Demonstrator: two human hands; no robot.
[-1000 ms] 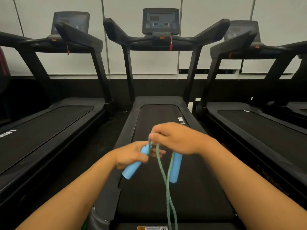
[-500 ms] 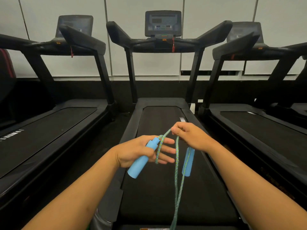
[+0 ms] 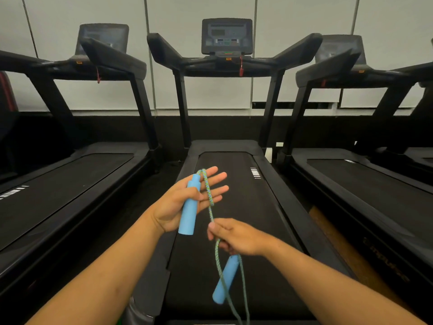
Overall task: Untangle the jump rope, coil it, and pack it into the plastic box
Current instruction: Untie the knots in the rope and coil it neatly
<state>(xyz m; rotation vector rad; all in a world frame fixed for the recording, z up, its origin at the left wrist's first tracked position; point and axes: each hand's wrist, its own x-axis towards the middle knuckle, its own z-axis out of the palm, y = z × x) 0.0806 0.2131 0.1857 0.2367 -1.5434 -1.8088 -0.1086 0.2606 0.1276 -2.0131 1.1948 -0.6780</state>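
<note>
The jump rope has a green-blue braided cord (image 3: pixel 208 188) and two light blue foam handles. One blue handle (image 3: pixel 189 207) lies upright across my left hand (image 3: pixel 180 205), pinned by the thumb, with the fingers spread. From its top the cord bends over and runs down to my right hand (image 3: pixel 236 235), which pinches it lower and nearer to me. The second blue handle (image 3: pixel 226 280) hangs tilted below my right hand. More cord drops out of the bottom of the view. No plastic box is in view.
I stand at the rear of a black treadmill (image 3: pixel 234 174), its belt stretching ahead under my hands. Its console (image 3: pixel 226 36) and side arms rise at the far end. Similar treadmills flank it left (image 3: pixel 58 174) and right (image 3: pixel 365 179), against a pale wall.
My left hand has risen and turned palm up, its fingers spreading, and the handle now stands upright. My right hand has slid down the cord toward me, and the second handle hangs lower.
</note>
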